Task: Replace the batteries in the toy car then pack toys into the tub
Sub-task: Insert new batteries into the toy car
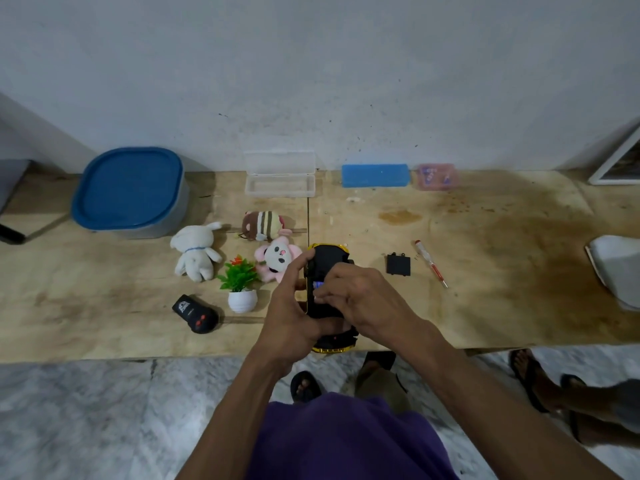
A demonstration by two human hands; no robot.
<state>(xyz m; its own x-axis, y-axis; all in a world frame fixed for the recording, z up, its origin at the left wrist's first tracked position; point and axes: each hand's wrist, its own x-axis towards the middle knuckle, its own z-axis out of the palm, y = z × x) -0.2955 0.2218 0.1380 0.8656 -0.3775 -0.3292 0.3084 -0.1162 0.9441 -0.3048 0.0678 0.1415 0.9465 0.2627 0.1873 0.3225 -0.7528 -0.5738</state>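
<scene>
The toy car (329, 261) is black with gold trim and lies upside down over the table's front edge. My left hand (294, 299) grips its left side. My right hand (360, 296) rests on the underside, fingertips pinching a blue battery (318, 285) at the open compartment. The black battery cover (398, 264) lies to the right, next to a red and white screwdriver (431, 263). The grey tub with a blue lid (130, 192) stands at the back left. A white bunny (195, 252), a striped plush (263, 226) and a pink plush (277, 259) lie left of the car.
A black remote (195, 314) and a small potted fake plant (240, 285) sit front left. An open clear case (280, 174), a blue box (375, 175) and a pink box (435, 177) line the wall. A white object (616, 268) is at the right edge. Another person's sandalled feet (530, 372) stand right.
</scene>
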